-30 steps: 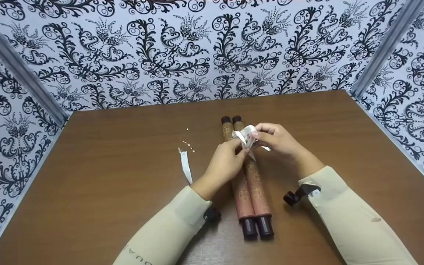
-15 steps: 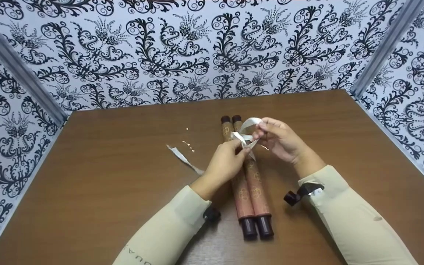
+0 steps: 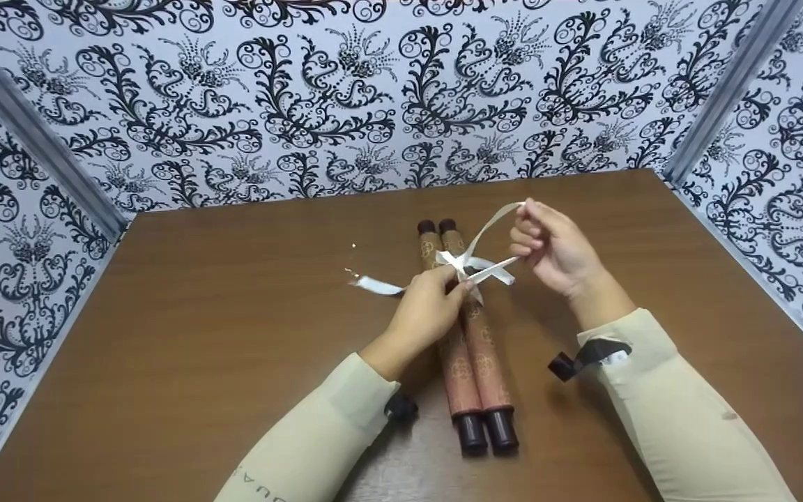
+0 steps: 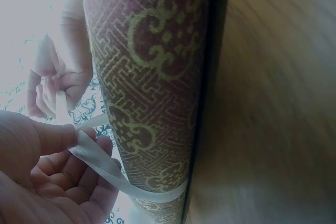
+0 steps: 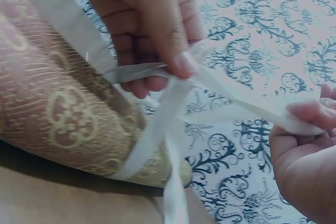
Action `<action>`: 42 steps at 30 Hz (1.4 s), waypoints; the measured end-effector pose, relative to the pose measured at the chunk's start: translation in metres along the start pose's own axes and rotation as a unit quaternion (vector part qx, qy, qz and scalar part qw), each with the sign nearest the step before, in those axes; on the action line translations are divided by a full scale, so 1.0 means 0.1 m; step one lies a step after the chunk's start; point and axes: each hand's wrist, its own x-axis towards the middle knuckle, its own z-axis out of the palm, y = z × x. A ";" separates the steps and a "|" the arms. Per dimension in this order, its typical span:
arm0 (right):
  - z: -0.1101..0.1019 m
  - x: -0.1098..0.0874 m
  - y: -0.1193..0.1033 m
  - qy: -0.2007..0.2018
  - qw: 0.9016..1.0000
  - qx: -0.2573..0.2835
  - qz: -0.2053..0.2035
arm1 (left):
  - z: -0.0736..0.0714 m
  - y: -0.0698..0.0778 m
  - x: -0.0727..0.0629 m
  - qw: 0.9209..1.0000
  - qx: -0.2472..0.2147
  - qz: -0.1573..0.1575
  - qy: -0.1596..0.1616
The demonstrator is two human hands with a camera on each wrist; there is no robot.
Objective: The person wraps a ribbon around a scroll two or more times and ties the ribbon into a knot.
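Two patterned scroll rolls [image 3: 468,355] with dark end knobs lie side by side on the table. A white ribbon [image 3: 495,268] goes around them and is looped near their far half. My left hand [image 3: 426,307] lies over the rolls and pinches the ribbon at its crossing between thumb and finger. To the right and a little above, my right hand [image 3: 558,247] grips a ribbon loop drawn out from that crossing. In the right wrist view the ribbon [image 5: 236,98] stretches between both hands. In the left wrist view a ribbon band [image 4: 157,195] wraps the patterned roll [image 4: 152,77].
One ribbon tail [image 3: 379,286] extends left of my left hand. Small pale crumbs [image 3: 350,272] lie beyond it on the brown wooden table [image 3: 199,335]. Patterned black-and-white panels [image 3: 346,90] enclose the table at the back and sides.
My right hand has moved right and away from the left one, pulling the ribbon out into a longer loop. The left ribbon tail has shifted. My left hand has stayed nearly in place.
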 end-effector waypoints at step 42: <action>-0.85 -0.04 -0.68 0.196 0.823 -0.532 -0.038 | 0.03 -0.02 0.00 1.000 0.004 0.008 0.014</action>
